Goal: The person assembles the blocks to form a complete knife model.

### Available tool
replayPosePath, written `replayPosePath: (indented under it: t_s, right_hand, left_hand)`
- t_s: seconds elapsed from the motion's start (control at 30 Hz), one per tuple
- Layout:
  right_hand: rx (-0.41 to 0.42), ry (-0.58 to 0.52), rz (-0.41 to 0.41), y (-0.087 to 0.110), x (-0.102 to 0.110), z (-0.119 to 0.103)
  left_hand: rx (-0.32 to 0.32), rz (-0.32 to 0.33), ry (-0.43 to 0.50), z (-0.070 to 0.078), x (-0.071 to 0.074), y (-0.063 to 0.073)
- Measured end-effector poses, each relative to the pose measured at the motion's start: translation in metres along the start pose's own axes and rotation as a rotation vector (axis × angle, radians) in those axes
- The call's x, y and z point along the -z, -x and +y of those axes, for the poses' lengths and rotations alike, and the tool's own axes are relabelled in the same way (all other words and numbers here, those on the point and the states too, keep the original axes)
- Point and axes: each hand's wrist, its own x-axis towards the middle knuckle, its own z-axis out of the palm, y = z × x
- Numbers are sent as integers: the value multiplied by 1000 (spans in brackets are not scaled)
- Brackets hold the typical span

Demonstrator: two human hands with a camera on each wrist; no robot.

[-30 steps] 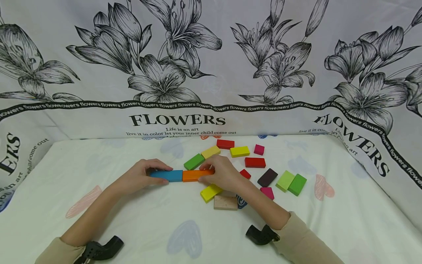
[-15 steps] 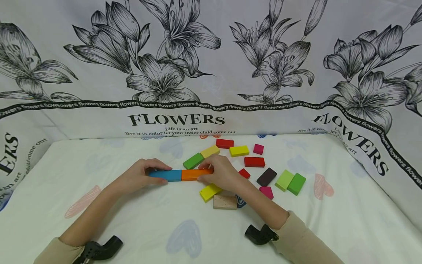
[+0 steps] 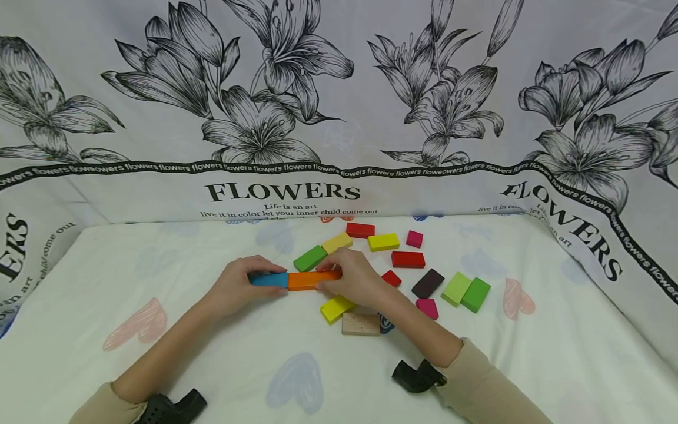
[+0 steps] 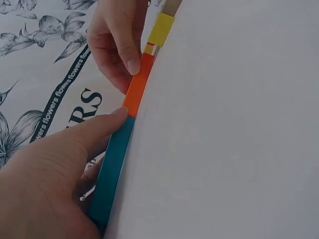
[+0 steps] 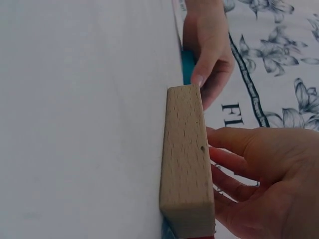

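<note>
A white flower-printed backdrop [image 3: 365, 112] hangs behind a pale cloth [image 3: 228, 365] printed with blue and pink hearts [image 3: 295, 383].

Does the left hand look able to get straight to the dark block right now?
Probably not: the right hand, gripping the orange block, sits between the left hand and the dark block, and the left is also holding the blue block.

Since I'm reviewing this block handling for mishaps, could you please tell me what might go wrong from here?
The blue block, in the left hand, meets the orange block, in the right hand, end to end; uneven pushing might skew them. A green block lies just beyond the orange one, so a slip that way could bump it.
</note>
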Motion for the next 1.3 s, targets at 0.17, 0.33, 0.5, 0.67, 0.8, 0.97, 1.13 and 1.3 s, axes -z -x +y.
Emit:
replayPosePath:
  t_s: [0.17,0.33,0.5,0.67,0.8,0.97,1.13,1.3]
  right_hand:
    - [9,-4,5,-1,0,0]
    - [19,-2,5,-2,-2,1]
    - [10,8,-24,-3,-1,0]
    - [11,6,-39,-1,6,0]
    - [21,-4,-24,2,12,2]
    - [56,-20,-31,6,17,7]
    - [78,-44,-33,16,22,12]
    - [65,-77,-47,27,26,18]
  left_hand:
    - [-17,47,-31,0,-8,0]
    - [-59,66,-65,0,-12,0]
    - [-79,69,-104,-2,-11,0]
    - [-94,69,-104,-3,-12,-1]
    - [-102,69,-90,-3,-13,-2]
    - [-106,79,-96,0,-11,0]
    - [-107,78,-107,2,-11,0]
    - [-110,74,-109,3,-12,0]
